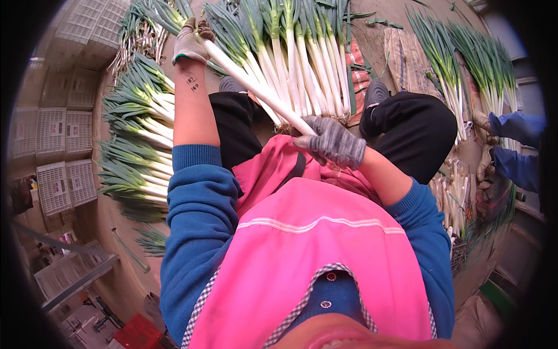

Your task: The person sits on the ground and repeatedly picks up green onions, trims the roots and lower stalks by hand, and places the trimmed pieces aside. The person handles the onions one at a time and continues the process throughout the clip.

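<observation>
A long leek (251,79) stretches slantwise across my lap, its white stalk bare and clean. My left hand (192,45), in a pale glove with a green cuff, is wrapped round it near the green leaves at the upper left. At the other end my right hand (336,143), in a grey knitted glove, closes on the root end, whose tip is hidden by the fingers. Just beyond my crossed legs lies a row of leeks (305,64) side by side, leaves pointing away, with roots toward me.
Bundled leeks (139,166) are stacked on the left, beside white plastic crates (52,134). More leeks (433,58) lie at the far right, near a co-worker's blue sleeves (517,131). A red box (138,333) sits at the lower left.
</observation>
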`<state>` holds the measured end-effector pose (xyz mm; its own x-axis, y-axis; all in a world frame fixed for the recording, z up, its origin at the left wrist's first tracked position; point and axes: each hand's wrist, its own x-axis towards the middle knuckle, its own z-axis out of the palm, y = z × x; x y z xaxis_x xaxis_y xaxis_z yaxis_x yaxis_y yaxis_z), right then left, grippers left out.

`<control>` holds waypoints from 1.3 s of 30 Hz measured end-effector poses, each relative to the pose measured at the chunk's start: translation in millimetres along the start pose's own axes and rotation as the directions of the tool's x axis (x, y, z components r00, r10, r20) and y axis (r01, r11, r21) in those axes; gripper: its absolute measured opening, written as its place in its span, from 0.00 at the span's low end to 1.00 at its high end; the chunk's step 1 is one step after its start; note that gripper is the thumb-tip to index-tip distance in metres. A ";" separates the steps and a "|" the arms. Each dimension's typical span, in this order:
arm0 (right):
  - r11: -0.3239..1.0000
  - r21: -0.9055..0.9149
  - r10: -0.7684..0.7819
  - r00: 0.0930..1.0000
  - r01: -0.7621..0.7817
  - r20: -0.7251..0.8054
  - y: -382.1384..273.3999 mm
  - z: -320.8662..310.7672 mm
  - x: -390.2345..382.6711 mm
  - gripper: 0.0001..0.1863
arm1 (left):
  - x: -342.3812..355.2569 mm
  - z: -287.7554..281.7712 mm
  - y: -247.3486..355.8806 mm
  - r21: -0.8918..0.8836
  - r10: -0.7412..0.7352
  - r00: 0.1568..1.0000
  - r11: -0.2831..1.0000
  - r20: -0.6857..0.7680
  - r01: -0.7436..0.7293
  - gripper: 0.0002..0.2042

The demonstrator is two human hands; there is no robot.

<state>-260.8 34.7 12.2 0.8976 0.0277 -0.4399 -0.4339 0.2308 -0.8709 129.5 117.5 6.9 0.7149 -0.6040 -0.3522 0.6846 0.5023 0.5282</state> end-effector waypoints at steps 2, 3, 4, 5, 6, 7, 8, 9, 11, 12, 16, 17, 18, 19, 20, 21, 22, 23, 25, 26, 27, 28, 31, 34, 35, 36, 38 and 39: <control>0.999 0.030 0.026 0.999 -0.025 -0.042 8.7 -6.8 -24.9 0.15 | 3.0 8.2 0.0 0.024 -0.021 0.998 1.000 0.058 0.020 0.13; 0.997 -0.075 -0.044 0.992 0.035 -0.118 15.2 -10.1 -34.6 0.15 | 5.7 12.2 -0.9 -0.027 -0.156 0.977 0.987 0.142 0.161 0.13; 0.967 -0.215 -0.177 0.964 0.134 -0.197 23.6 -11.3 -42.7 0.15 | 8.6 16.1 -4.6 0.001 -0.116 0.978 0.993 0.176 0.117 0.12; 0.916 -0.360 -0.276 0.928 0.175 -0.251 32.2 -10.5 -48.7 0.16 | 9.9 19.2 -7.8 -0.058 -0.172 0.972 0.981 0.161 0.183 0.12; 0.912 -0.375 -0.291 0.906 0.166 -0.307 39.9 -11.9 -59.7 0.18 | 11.8 23.5 -11.4 -0.040 -0.141 0.972 0.988 0.188 0.151 0.13; 0.825 -0.548 -0.375 0.857 0.136 -0.352 45.9 -12.5 -62.1 0.20 | 11.1 26.0 -12.6 -0.045 -0.100 0.986 0.993 0.137 0.107 0.13; 0.759 -0.645 -0.434 0.807 0.088 -0.401 51.3 -10.6 -63.0 0.20 | 11.1 27.4 -15.3 -0.031 -0.073 0.980 0.996 0.183 0.080 0.13; 0.690 -0.724 -0.489 0.748 0.016 -0.449 55.1 -9.8 -64.9 0.20 | 11.2 27.4 -16.8 -0.057 -0.040 0.985 0.997 0.168 0.050 0.13; 0.472 -0.881 -0.709 0.578 -0.037 -0.404 57.9 -11.0 -68.2 0.21 | 13.7 23.5 -16.2 -0.039 -0.044 0.978 0.998 0.204 0.053 0.13; 0.406 -0.910 -0.755 0.532 -0.077 -0.382 57.2 -12.3 -68.5 0.20 | 15.8 19.3 -14.9 -0.015 -0.003 0.990 1.000 0.138 0.006 0.14; 0.197 -0.971 -0.819 0.521 -0.136 -0.239 49.6 -18.3 -70.7 0.16 | 28.4 -2.4 -3.7 0.057 -0.023 0.995 0.998 0.102 0.018 0.14; 0.170 -0.979 -0.841 0.501 -0.110 -0.202 47.6 -20.7 -70.2 0.15 | 32.8 -7.1 -2.4 0.178 0.051 0.999 0.983 0.013 -0.052 0.15; 0.117 -0.986 -0.870 0.467 -0.116 -0.159 47.0 -22.1 -68.3 0.15 | 34.8 -13.7 -2.9 0.212 0.065 0.996 0.976 -0.060 -0.051 0.15; 0.064 -0.990 -0.884 0.454 -0.127 -0.115 45.9 -24.5 -65.6 0.16 | 38.1 -17.1 -3.2 0.232 0.103 0.989 0.970 -0.108 -0.076 0.15; 0.069 -0.992 -0.907 0.408 -0.106 -0.107 45.1 -27.9 -63.6 0.14 | 40.1 -20.3 -3.9 0.283 0.111 0.987 0.956 -0.115 -0.074 0.15; 0.035 -0.997 -0.909 0.413 -0.063 -0.058 44.2 -30.2 -60.9 0.14 | 42.3 -21.4 -4.2 0.224 0.059 0.989 0.974 -0.138 -0.027 0.14; -0.015 -0.999 -0.934 0.357 -0.032 0.002 42.3 -32.8 -59.4 0.12 | 42.5 -23.8 -5.8 0.235 0.062 0.993 0.971 -0.101 -0.036 0.14; -0.067 -0.998 -0.960 0.271 0.018 0.069 41.0 -34.4 -59.8 0.10 | 43.5 -23.7 -5.8 0.134 0.014 0.991 0.991 -0.133 0.004 0.15; -0.081 -0.980 -0.955 0.269 0.183 0.129 36.5 -34.1 -65.4 0.09 | 42.7 -24.5 -4.9 0.165 0.018 0.992 0.986 -0.123 0.003 0.15; 0.028 -0.950 -0.964 0.259 0.311 0.057 33.1 -32.4 -68.9 0.08 | 41.8 -24.1 -2.6 0.162 0.024 0.992 0.987 -0.123 -0.004 0.15; 0.134 -0.883 -0.970 0.242 0.450 -0.024 28.0 -30.1 -72.8 0.07 | 41.0 -24.1 -1.5 0.136 -0.021 0.993 0.990 -0.113 0.036 0.15; 0.472 -0.610 -0.867 0.460 0.636 -0.192 25.5 -27.0 -81.3 0.05 | 39.7 -23.4 0.3 0.108 -0.015 0.990 0.994 -0.142 0.031 0.15; 0.815 0.198 -0.504 0.834 0.545 -0.225 24.2 -31.5 -119.5 0.03 | 31.8 -20.0 0.5 0.091 -0.002 0.986 0.996 -0.169 0.017 0.14; 0.717 -0.075 -0.667 0.651 0.693 -0.362 18.4 -45.9 -134.6 0.18 | 17.3 -10.3 -11.2 0.151 0.056 0.990 0.988 -0.128 -0.036 0.13; 0.683 -0.283 -0.719 0.553 0.673 -0.420 16.6 -49.0 -135.4 0.23 | 11.6 -4.0 -17.8 0.143 0.031 0.994 0.990 -0.108 -0.015 0.13; 0.802 -0.355 -0.598 0.652 0.481 -0.466 16.0 -52.1 -140.0 0.30 | 7.3 6.6 -23.1 0.115 -0.013 0.998 0.993 -0.060 0.020 0.13; 0.817 -0.459 -0.554 0.696 0.349 -0.456 13.5 -53.6 -136.4 0.36 | -1.4 31.7 -36.3 0.075 -0.110 0.994 0.991 0.018 0.109 0.13; 0.837 -0.490 -0.476 0.767 0.245 -0.430 13.2 -52.2 -134.5 0.38 | -4.7 46.6 -44.7 0.033 -0.160 0.984 0.987 0.079 0.158 0.13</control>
<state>-391.3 -16.8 48.4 0.8617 -0.5071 -0.0169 -0.1810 -0.2763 -0.9439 88.8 69.1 20.9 0.5827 -0.7238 -0.3697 0.7837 0.3799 0.4914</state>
